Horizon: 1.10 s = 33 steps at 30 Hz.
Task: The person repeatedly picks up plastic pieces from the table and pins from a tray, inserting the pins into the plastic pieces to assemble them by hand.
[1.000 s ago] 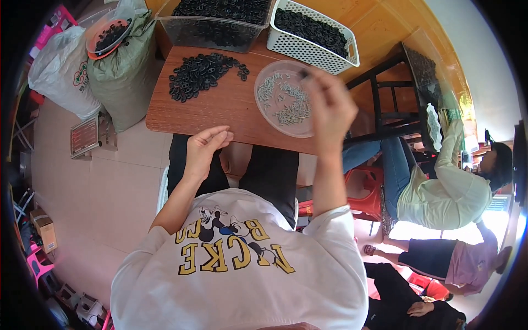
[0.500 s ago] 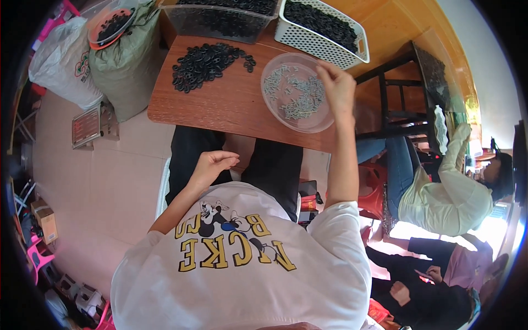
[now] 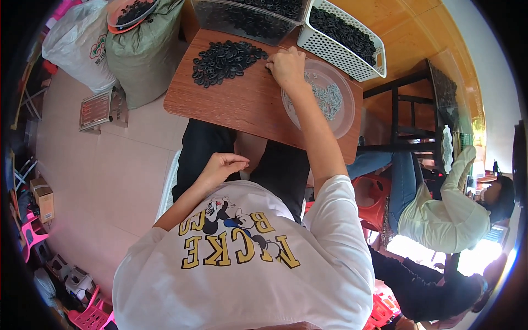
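Note:
My right hand [image 3: 287, 69] is over the table, its fingers curled down at the right end of a heap of small black oval rings [image 3: 224, 61]. A dark bit shows by its fingertips; whether they grip it is hidden. Behind that wrist stands a round clear plastic bowl [image 3: 345, 125] with small silvery metal pieces [image 3: 329, 100], partly covered by my forearm. My left hand [image 3: 223, 168] hovers above my lap, thumb and fingers pressed together. Anything in that pinch is too small to make out.
At the table's [image 3: 242, 110] far edge stand a clear bin [image 3: 247, 22] and a white perforated basket [image 3: 344, 55], both holding black pieces. Sacks [image 3: 140, 71] stand to the left, near a low stool [image 3: 96, 110]. A black frame [image 3: 404, 115] and a seated person [image 3: 445, 212] are to the right.
My right hand has moved left from the bowl's far rim to the right end of the black heap. My left hand keeps its pinch over my lap. The view has shifted slightly.

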Each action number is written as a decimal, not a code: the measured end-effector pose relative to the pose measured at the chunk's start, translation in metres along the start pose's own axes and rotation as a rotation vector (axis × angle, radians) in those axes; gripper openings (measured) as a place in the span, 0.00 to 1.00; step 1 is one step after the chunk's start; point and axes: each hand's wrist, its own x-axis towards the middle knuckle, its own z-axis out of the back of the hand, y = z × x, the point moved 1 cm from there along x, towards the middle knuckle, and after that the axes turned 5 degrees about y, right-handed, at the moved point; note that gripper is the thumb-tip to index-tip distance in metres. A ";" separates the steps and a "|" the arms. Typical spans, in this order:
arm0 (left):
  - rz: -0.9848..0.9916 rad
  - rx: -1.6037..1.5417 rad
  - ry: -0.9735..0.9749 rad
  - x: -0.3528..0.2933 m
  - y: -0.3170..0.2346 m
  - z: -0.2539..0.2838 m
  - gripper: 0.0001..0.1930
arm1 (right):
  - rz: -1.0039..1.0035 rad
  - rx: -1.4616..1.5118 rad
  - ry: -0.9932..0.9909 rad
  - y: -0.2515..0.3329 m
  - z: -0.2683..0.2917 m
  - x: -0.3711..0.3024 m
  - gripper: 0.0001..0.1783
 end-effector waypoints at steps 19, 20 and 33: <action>-0.014 0.014 -0.055 0.003 -0.011 0.010 0.11 | -0.004 0.324 -0.107 0.070 0.021 -0.060 0.07; -0.066 0.029 -0.086 0.005 -0.019 0.012 0.11 | -0.012 0.427 -0.167 0.075 0.029 -0.076 0.06; -0.550 0.833 -0.036 0.141 -0.147 -0.075 0.08 | -0.808 1.135 -0.325 0.069 -0.016 -0.290 0.06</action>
